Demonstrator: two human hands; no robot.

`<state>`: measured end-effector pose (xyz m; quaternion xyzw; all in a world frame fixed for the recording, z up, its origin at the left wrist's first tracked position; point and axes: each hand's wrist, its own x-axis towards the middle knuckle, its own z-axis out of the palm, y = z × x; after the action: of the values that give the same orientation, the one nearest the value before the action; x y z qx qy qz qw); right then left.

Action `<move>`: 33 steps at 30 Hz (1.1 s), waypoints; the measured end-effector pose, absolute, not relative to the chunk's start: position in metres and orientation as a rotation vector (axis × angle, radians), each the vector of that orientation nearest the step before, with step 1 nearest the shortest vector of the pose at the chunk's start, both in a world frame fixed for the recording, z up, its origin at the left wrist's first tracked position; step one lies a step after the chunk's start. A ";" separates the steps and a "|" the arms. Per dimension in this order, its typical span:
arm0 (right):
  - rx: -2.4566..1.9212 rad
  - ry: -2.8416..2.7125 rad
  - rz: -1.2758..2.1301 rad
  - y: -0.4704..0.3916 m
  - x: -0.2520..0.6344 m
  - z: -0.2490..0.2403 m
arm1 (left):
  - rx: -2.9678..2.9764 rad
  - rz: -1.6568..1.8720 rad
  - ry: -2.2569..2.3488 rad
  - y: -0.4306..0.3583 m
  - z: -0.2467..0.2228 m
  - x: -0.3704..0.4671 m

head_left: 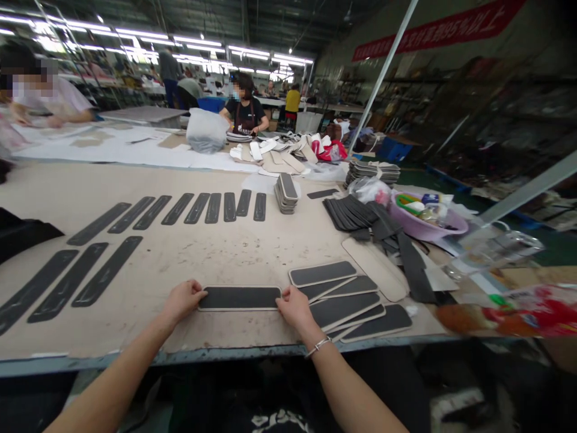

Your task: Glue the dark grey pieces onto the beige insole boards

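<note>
tabletop [216, 252]: wide, pale, scuffed board surface, seen by me from the near edge; it carried everything below.

rows of black strips [180, 208]: long, thin, dark cut-outs laid flat and apart from one another across the left and middle of the tabletop, well away from my hands.

pink basin [444, 224]: at the right, holding small mixed items i could not identify, with a loose heap of black pieces [360, 213] just beside it.

fanned pile of padded pieces [349, 304]: overlapping, black faces with pale edging, just right of my right hand.

small stack [285, 193]: same sort of pieces, piled further back near the middle.

padded piece [240, 298]: one long rounded rectangle, black face, pale rim, lying flat near the front edge of the tabletop between my hands. i judged it light, thin and somewhat flexible along its length, likely to sag if lifted by one end; the face looked matte rather than slippery. not fragile. best hold: both short ends at once, or a pinch at mid-length across the narrow width.

left hand [183, 300]: fingers curled, tips touching the piece's left end.

right hand [295, 308]: fingertips pressed on the piece's right end; a bracelet [318, 346] sat at the wrist.
</note>
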<state>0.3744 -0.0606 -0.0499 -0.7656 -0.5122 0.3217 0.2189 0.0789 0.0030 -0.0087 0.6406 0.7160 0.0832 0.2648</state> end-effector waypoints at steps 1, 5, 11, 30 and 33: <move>-2.124 -1.414 0.888 -0.060 0.374 -0.049 | 1.765 0.226 1.942 0.002 -0.009 0.079; -2.131 -1.404 0.873 -0.061 0.373 -0.046 | 1.848 0.217 1.950 0.000 -0.012 0.081; -2.141 -1.422 0.872 -0.061 0.373 -0.042 | 1.879 0.211 1.974 -0.003 -0.013 0.081; -2.089 -1.513 0.922 -0.062 0.376 -0.053 | 2.671 0.382 1.301 -0.067 -0.038 0.110; -2.066 -1.541 0.911 -0.062 0.378 -0.060 | 2.772 0.187 1.236 -0.068 -0.046 0.123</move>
<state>0.3775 -0.0620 -0.0596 -0.7401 -0.5520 0.3263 0.2027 0.1229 -0.0681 -0.0464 0.9104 0.4060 0.0615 0.0501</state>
